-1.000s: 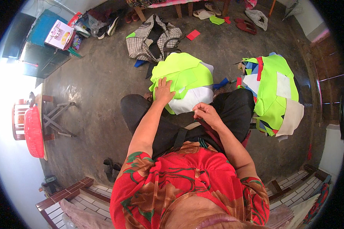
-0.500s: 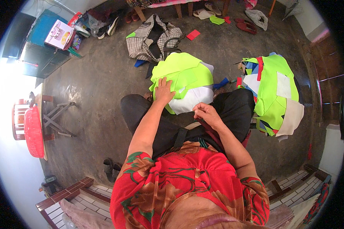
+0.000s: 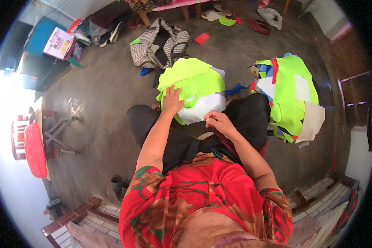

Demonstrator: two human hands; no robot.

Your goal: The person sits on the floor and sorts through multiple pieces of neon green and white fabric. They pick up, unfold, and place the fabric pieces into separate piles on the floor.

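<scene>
A bundle of neon yellow-green fabric pieces rests in front of my crossed legs, with a white fabric piece on its near side. My left hand lies on the bundle's left side, palm down, fingers spread over the green cloth. Near the white piece's lower edge, my right hand is closed in a pinch. Whatever its fingertips hold, if anything, is too small to make out.
A second bundle of green, white and beige cloth stands to the right. A checked bag lies beyond my bundle, near a red scrap. At the left are a red plastic stool or basin-like piece and a folding stand.
The whole view has shifted slightly, so the surroundings sit a little farther left. Both hands keep almost the same places: the left on the cloth, the right pinched by the white piece.
</scene>
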